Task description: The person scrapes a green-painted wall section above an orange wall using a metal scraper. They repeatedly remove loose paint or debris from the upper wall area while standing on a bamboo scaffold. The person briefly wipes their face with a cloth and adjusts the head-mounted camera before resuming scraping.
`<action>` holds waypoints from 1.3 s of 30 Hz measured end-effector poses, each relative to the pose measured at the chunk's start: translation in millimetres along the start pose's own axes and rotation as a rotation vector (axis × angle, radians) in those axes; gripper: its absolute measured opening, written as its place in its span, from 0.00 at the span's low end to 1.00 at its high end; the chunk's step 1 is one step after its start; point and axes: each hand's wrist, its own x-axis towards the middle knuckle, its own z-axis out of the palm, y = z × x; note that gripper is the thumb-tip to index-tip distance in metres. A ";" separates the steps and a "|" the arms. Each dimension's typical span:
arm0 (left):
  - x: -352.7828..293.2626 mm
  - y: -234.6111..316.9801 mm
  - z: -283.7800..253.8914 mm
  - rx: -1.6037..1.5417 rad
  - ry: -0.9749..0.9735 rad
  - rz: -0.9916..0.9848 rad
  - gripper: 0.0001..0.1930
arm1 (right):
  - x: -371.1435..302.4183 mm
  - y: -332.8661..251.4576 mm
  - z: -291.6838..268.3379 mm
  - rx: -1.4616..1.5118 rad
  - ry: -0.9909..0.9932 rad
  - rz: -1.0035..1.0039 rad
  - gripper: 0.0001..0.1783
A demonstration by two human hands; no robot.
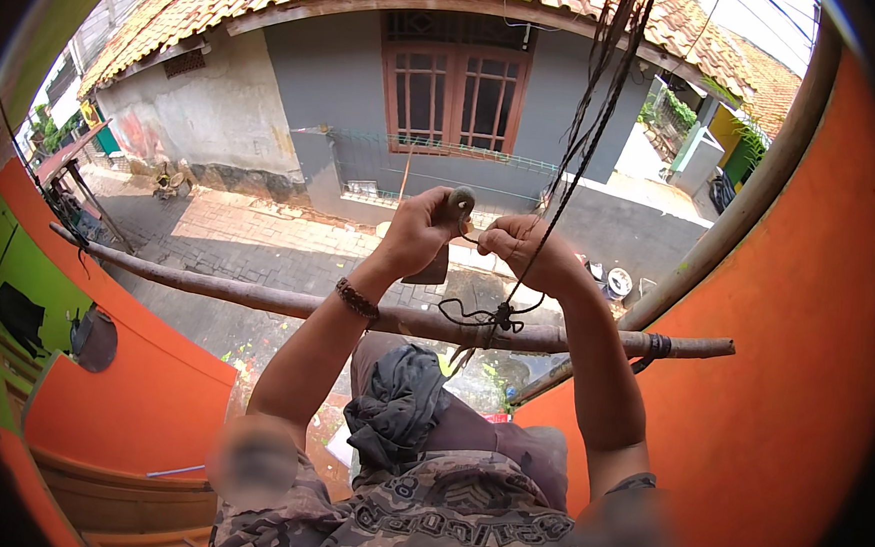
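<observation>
Both my arms reach out over a horizontal wooden pole. My left hand is closed around a tool with a rounded grey end above the fingers and a flat brown part below them; its exact kind is unclear. Just to the right, my right hand pinches something thin and dark, seemingly a cord end, which runs toward the left fingertips. Their grip hides most of it. Beneath my right hand, a knotted black cord is tied round the pole, with loose loops beside it.
Dark twisted ropes hang down from above to the knot. A slanting pole runs along the orange wall on the right, lashed to the horizontal pole. Far below lies a paved lane, facing a grey house with a window.
</observation>
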 end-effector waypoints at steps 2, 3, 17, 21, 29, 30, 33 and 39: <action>-0.2 -4.1 -0.1 -0.059 -0.025 -0.004 0.13 | 0.7 1.1 0.3 0.049 0.012 0.018 0.16; -0.6 -4.8 -0.2 -0.089 -0.036 -0.005 0.14 | 0.0 -0.3 0.5 0.056 0.029 -0.004 0.16; -5.2 -4.7 -6.1 -0.189 -0.065 -0.077 0.16 | -9.9 9.9 10.3 0.073 0.200 0.024 0.18; -8.5 4.7 -4.6 -0.185 -0.032 -0.117 0.15 | -8.1 18.3 15.2 0.084 0.298 -0.004 0.18; -9.8 0.1 2.2 -0.115 -0.036 -0.059 0.23 | -6.5 14.5 32.2 -0.251 0.495 -0.074 0.21; -10.0 -0.2 3.3 -0.135 -0.038 -0.060 0.25 | -6.5 12.0 33.8 -0.244 0.532 -0.029 0.20; -12.9 2.3 8.4 -0.142 -0.010 -0.068 0.28 | -4.6 11.4 39.2 0.000 0.528 -0.064 0.18; -11.8 2.9 15.6 -0.136 -0.087 -0.071 0.30 | -9.8 13.3 38.6 0.368 0.437 -0.011 0.18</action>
